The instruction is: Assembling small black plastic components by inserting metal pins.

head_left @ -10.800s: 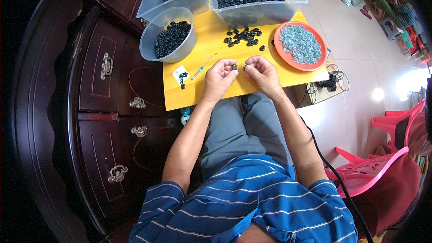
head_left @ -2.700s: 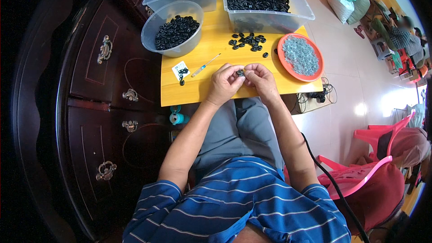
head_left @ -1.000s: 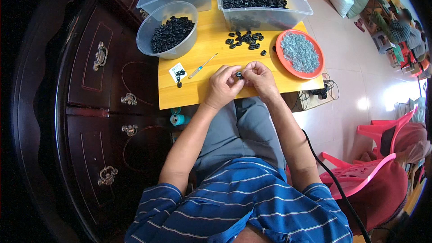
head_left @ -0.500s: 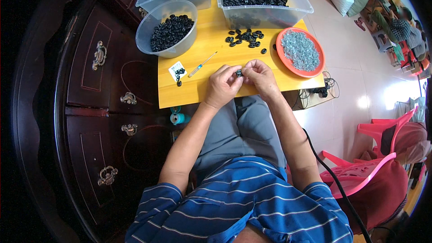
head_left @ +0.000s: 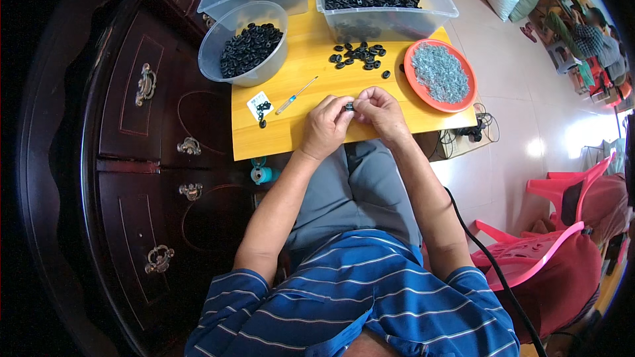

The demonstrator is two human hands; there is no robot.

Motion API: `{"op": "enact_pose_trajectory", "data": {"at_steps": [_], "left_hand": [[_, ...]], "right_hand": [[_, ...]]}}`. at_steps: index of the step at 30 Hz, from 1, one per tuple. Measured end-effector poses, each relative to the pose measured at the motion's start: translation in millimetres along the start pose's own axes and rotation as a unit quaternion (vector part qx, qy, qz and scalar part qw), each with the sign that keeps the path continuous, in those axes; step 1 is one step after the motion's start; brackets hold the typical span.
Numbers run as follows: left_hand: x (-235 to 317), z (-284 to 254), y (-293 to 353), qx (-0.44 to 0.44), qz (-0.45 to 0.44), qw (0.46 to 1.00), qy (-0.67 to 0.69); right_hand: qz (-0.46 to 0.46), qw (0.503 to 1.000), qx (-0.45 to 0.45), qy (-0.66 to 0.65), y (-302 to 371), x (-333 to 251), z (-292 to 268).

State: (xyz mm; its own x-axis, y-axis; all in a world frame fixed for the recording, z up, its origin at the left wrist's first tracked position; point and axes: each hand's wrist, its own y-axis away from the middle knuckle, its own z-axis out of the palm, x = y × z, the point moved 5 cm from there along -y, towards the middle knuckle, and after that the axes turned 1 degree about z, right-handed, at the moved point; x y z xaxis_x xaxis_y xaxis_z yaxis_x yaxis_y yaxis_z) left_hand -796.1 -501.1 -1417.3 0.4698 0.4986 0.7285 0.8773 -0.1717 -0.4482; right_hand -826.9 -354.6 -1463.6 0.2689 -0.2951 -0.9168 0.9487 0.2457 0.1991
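Note:
Between my fingertips, over the near edge of the yellow table (head_left: 291, 129), is a small black oval part (head_left: 349, 106), mostly covered by the fingers. My left hand (head_left: 325, 125) pinches it from the left, and my right hand (head_left: 382, 116) grips its right side with thumb and forefinger. Beyond the hands lies a loose group of black oval parts (head_left: 360, 55). A red-orange plate (head_left: 408, 76) heaped with small silvery metal pieces (head_left: 442, 74) stands to the right. Left of my hands a thin screwdriver (head_left: 287, 104) lies beside a white paper square (head_left: 254, 102) bearing several small black pieces (head_left: 262, 107).
A round clear tub (head_left: 268, 73) and two rectangular clear bins (head_left: 390, 23) (head_left: 294, 5), all holding black parts, line the far side. A dark wooden cabinet (head_left: 126, 139) borders the left. At right are a pink chair (head_left: 516, 261), a black cable (head_left: 486, 251) and a distant seated person (head_left: 595, 39).
The black oval part has turned slightly and sits more hidden between my fingertips. Both hands stay nearly in place; the whole view has shifted a little.

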Motion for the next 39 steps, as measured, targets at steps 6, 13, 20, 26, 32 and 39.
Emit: {"op": "enact_pose_trajectory", "data": {"at_steps": [6,13,20,26,32,39], "left_hand": [[-1,1,0,0.019,0.032,0.999,-0.013],[1,-2,-1,0.025,0.041,0.999,-0.003],[3,0,0,0.032,0.055,0.998,-0.028],[4,1,-1,0.018,0.044,0.999,-0.019],[-3,1,-1,0.018,0.011,0.999,0.028],[-5,1,-1,0.012,-0.007,0.999,0.053]], "right_hand": [[-0.015,1.0,0.01,-0.004,0,-1,3],[-0.004,1.0,-0.006,-0.006,2,-3,2],[0.041,0.999,-0.007,-0.024,6,-6,4],[0.002,1.0,-0.03,-0.008,3,-4,0],[-0.006,1.0,-0.023,-0.012,2,-1,0],[-0.023,0.999,-0.017,-0.025,3,1,-1]]}}
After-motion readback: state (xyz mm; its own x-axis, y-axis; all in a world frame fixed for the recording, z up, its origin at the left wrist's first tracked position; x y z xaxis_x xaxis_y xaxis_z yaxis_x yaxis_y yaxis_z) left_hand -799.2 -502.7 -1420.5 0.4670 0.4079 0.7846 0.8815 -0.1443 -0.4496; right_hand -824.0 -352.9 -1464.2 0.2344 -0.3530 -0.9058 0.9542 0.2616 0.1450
